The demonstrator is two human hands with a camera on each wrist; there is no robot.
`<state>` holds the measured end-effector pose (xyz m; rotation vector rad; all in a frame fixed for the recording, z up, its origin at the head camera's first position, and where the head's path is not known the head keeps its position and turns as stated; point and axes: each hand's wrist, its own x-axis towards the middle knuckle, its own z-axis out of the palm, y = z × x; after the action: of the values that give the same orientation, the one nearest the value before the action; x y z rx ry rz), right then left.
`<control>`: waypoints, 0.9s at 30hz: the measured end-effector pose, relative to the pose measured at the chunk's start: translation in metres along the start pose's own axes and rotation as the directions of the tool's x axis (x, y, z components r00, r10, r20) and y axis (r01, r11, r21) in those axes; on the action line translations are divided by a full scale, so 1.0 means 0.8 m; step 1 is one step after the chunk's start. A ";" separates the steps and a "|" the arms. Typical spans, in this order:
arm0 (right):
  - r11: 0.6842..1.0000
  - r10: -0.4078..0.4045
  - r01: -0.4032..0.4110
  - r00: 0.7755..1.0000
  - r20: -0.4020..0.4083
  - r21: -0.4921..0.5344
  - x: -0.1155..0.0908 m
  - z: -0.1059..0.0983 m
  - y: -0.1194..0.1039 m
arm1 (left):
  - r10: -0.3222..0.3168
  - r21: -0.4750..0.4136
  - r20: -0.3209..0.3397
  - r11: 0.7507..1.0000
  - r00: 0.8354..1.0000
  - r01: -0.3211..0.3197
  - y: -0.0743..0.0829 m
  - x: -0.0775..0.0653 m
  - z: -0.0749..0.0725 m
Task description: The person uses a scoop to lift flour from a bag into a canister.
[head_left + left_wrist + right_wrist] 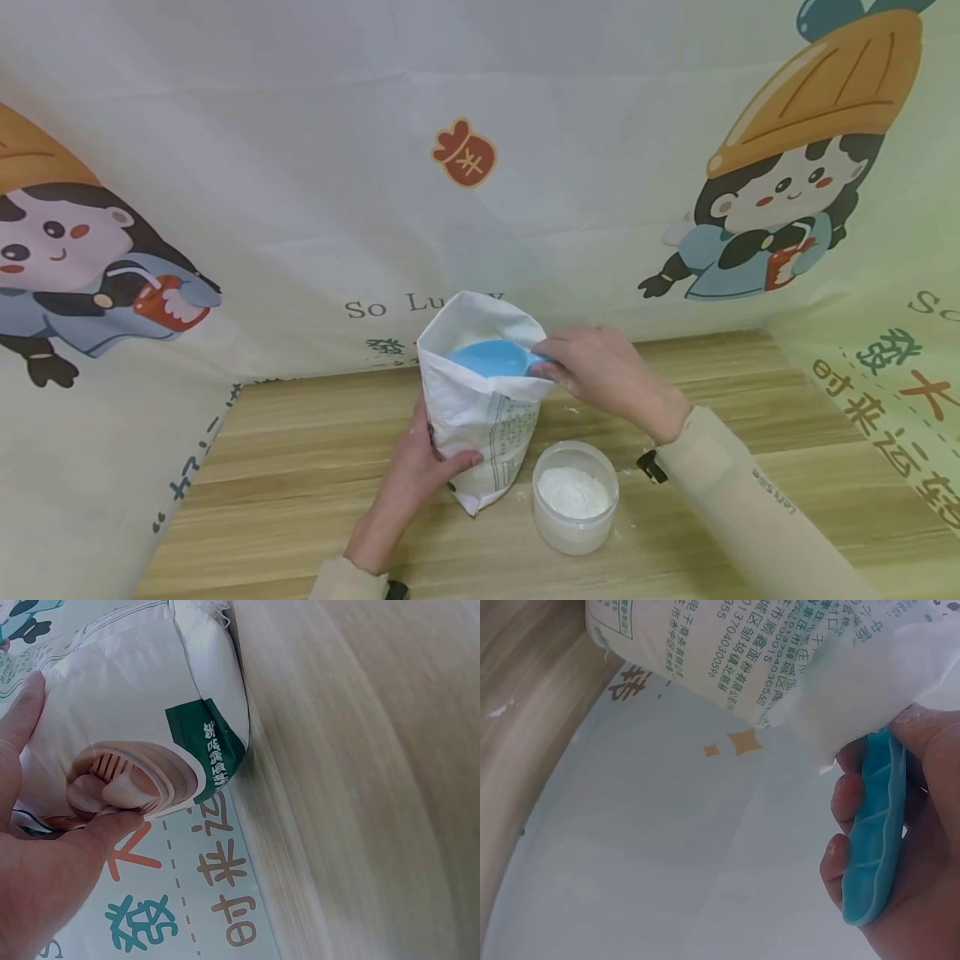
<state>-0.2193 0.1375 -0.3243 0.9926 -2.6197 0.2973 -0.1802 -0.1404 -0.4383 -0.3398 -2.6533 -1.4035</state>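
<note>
A white flour bag (468, 417) with printed text stands open-topped on the table, leaning slightly. My left hand (423, 467) grips its lower side, thumb across the front; the left wrist view shows the bag's picture of steamed buns in a basket (127, 780). In my right hand (600, 367) is the handle of a blue scoop (491, 358), whose bowl lies within the bag's mouth. The right wrist view shows fingers curled round the ribbed blue handle (874, 832). What the scoop carries cannot be made out. Beside the bag stands a clear round jar (576, 533) with white powder (574, 492) inside.
The wood-grain table (300, 467) has small specks of white powder around the jar. A printed cloth (322, 167) with cartoon figures and lettering hangs behind and along both sides. The jar sits below my right forearm, close to the bag's right side.
</note>
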 end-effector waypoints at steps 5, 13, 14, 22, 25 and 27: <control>1.000 0.012 -0.012 0.999 -0.046 0.009 -0.001 0.002 0.003 | -0.016 -0.009 0.006 1.000 1.000 0.017 0.000 0.000 0.000; 0.996 0.074 -0.070 0.995 -0.070 0.059 -0.005 0.004 0.007 | -0.017 -0.004 0.007 1.000 1.000 0.017 -0.001 0.000 0.001; 0.995 0.078 -0.073 0.994 -0.073 0.064 -0.006 0.003 0.007 | -0.015 -0.003 0.008 1.000 1.000 0.015 -0.001 0.000 0.001; 0.994 0.099 -0.094 0.991 -0.089 0.059 -0.010 -0.005 0.008 | -0.002 0.001 0.007 1.000 1.000 0.002 0.000 -0.001 -0.001; 0.998 0.066 -0.066 0.994 -0.093 -0.004 -0.009 -0.019 0.007 | -0.002 0.000 0.007 1.000 1.000 0.002 0.000 -0.001 0.000; 0.996 0.044 -0.050 0.996 -0.082 -0.078 -0.007 -0.032 0.005 | -0.001 -0.002 0.007 1.000 1.000 0.001 0.000 0.000 0.000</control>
<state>-0.2123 0.1519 -0.3032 0.8753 -2.5641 0.2368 -0.1799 -0.1408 -0.4381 -0.3443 -2.6577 -1.4080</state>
